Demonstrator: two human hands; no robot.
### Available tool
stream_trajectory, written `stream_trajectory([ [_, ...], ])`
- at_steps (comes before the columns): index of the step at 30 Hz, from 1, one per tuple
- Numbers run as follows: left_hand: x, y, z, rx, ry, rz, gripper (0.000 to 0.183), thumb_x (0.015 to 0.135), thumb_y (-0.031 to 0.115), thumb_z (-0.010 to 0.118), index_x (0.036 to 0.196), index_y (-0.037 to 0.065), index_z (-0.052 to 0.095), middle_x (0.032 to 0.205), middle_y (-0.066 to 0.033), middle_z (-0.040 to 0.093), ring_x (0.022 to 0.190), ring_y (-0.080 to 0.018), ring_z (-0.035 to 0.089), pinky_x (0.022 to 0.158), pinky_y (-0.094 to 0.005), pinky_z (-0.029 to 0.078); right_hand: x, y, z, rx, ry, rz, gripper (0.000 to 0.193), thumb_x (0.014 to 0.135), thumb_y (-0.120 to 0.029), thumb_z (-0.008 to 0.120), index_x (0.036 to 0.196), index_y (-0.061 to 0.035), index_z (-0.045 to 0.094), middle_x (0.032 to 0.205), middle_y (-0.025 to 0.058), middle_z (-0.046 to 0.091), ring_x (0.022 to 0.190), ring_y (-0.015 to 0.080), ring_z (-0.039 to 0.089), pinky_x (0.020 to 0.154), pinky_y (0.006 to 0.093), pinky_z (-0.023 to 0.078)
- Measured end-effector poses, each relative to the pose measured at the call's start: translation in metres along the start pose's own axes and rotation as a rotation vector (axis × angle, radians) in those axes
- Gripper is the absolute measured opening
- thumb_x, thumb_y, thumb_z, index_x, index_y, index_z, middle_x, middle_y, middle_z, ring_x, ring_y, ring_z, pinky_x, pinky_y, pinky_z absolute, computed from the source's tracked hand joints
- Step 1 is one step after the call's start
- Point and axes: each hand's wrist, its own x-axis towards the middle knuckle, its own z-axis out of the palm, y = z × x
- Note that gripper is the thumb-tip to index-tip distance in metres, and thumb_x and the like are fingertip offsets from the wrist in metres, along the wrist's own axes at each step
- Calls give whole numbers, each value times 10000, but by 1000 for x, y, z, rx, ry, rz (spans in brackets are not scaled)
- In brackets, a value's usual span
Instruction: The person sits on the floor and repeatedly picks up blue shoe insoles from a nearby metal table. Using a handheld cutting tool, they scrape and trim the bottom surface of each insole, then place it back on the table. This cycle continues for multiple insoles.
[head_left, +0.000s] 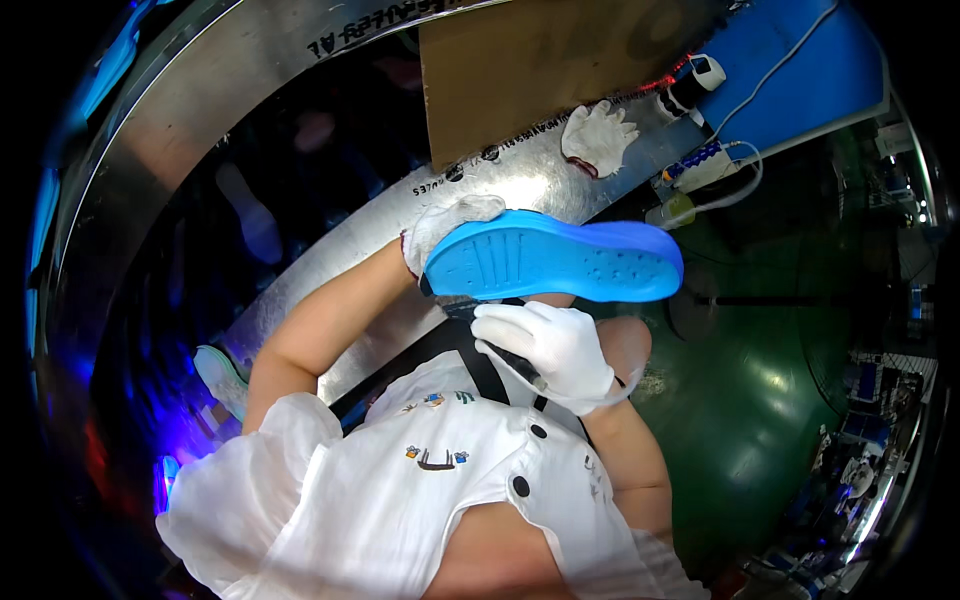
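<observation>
A bright blue shoe sole (545, 258) is held up in front of me, its grooved and dimpled face turned toward me. My left hand (445, 228), in a white knit glove, grips the sole's left end, with part of the fingers hidden behind it. Just below the sole is my right hand (550, 350), also in a white glove and apart from the sole. Its fingers are curled together, and a thin pale strand or edge shows beneath them. What the right hand holds, if anything, I cannot make out.
A loose white glove (598, 140) lies on the curved metal ledge (400, 215), beside a brown cardboard sheet (540, 75). Beyond it are a blue panel (790, 65), a black-and-white device (695, 85) and cables. Pale soles (248, 212) show in the dark area at left; another sole (220, 380) is near my left elbow.
</observation>
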Motion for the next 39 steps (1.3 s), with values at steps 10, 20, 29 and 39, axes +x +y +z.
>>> stream_trajectory([
  [10,1,34,-11,799,217,82,319,985,280,542,1179,55,656,1158,-88,661,1074,-172,628,916,-330,507,-4,11,-11,8,105,-21,265,719,-29,769,976,-53,710,1025,99,720,759,224,689,652,293,541],
  [20,-3,46,38,881,132,168,352,974,325,560,1178,56,662,1124,-94,661,1024,-181,636,898,-280,505,-4,12,-30,39,243,15,278,692,-4,790,951,-57,707,1032,144,718,670,266,650,605,327,514],
  [29,-21,61,75,769,230,17,394,993,336,507,1256,62,612,1288,-110,573,1224,-235,530,1073,-338,385,-10,19,-39,-63,275,-22,274,668,-20,783,930,-64,714,1009,124,727,561,215,571,546,280,480],
  [39,-18,79,3,1532,-202,625,511,920,346,629,1343,105,475,1335,-127,470,1242,-269,460,1070,-375,360,-14,2,-53,-361,75,-108,334,677,-57,678,995,-155,713,1088,41,709,595,186,569,508,301,473],
])
